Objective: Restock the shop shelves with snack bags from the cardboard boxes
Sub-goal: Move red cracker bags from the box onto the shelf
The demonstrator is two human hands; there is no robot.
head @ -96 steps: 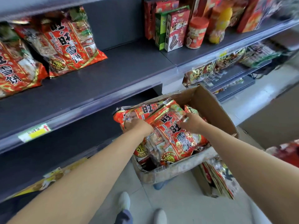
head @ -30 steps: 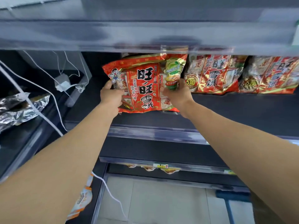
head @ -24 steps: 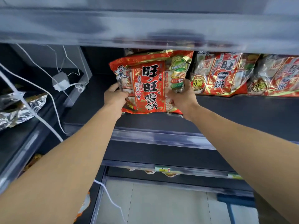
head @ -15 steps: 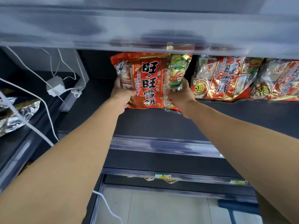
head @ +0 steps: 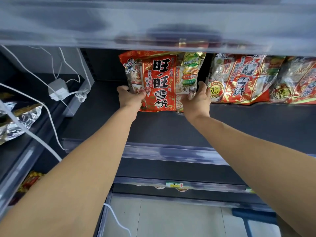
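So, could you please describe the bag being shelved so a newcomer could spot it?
On the dark shelf, red snack bags line the back. It is the leftmost bag, the only one gripped by the left hand and right hand.

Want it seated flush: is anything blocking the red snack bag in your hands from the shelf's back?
Nothing visible. The left hand and right hand grip the red foil snack bag upright over the dark grey shelf, a gap clear of the red bags to its right. Behind it is hidden.
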